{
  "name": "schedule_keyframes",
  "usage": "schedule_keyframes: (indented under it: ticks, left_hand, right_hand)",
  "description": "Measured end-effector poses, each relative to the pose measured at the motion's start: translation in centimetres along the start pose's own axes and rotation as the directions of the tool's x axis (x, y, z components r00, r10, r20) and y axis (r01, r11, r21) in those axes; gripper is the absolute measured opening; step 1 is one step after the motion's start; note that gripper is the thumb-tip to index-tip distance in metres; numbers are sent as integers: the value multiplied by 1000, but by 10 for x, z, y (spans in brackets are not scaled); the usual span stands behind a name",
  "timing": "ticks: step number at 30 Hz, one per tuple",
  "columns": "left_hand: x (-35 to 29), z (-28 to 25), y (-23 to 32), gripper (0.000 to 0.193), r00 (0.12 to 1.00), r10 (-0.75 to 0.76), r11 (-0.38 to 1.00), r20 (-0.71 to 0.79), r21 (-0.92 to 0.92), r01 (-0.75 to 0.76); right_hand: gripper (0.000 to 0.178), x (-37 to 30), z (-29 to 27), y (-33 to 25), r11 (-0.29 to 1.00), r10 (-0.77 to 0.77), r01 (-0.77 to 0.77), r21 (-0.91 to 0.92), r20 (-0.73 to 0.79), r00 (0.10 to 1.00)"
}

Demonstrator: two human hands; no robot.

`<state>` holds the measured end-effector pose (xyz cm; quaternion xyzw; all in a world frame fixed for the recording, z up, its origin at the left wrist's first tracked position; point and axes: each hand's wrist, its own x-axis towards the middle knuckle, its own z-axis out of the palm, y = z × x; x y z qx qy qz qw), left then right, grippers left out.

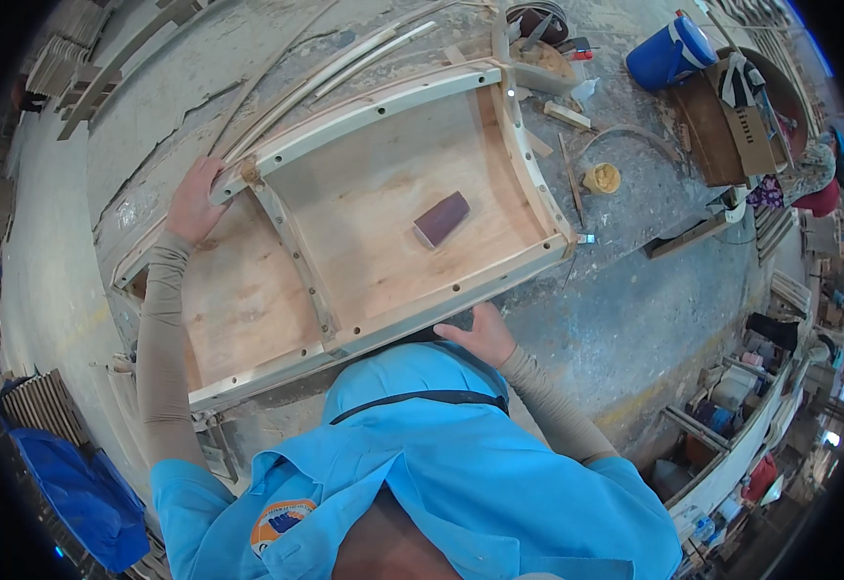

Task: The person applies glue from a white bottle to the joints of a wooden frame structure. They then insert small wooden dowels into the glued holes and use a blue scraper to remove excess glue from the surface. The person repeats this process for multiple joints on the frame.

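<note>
A shallow, curved wooden frame (380, 326) with a light plywood panel lies before me, split by a crosspiece and dotted with dark screw holes along its rails. My left hand (195, 200) grips its far rail close to the crosspiece, fingers curled over the edge. At the near rail is my right hand (483, 335), thumb stretched out to the left and apart from the fingers, whose tips are partly hidden by the rail. On the panel, in the right compartment, rests a maroon sanding block (441, 218), touched by neither hand.
Right of the frame stands a small tub of yellowish paste (602, 178). Farther off are a blue drink cooler (671, 52) and a cardboard box (748, 138). Long wooden strips (330, 70) lie beyond the far rail. A blue sheet (79, 493) covers something at the lower left.
</note>
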<state>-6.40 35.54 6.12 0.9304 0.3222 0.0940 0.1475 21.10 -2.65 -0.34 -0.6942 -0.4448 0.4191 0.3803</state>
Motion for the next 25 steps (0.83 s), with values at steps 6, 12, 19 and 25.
schedule_keyframes:
  ticks: [6,12,19,25]
  left_hand:
    - [-22,-27,42,38,998,-15,997,-68,74,20]
    - [-41,-42,72,38,979,41,993,-198,117,-18]
    - [-54,-62,110,41,956,99,969,-274,246,-30]
    - [-72,-64,96,43,933,151,950,-326,308,-46]
  right_hand:
    - [66,-22,5,18,999,-29,29,-24,-4,1000]
    - [71,-31,15,40,997,-20,19,-69,-13,1000]
    - [78,-39,31,75,979,-123,102,-178,-112,986]
    - [73,-26,49,82,984,-102,112,-142,75,992]
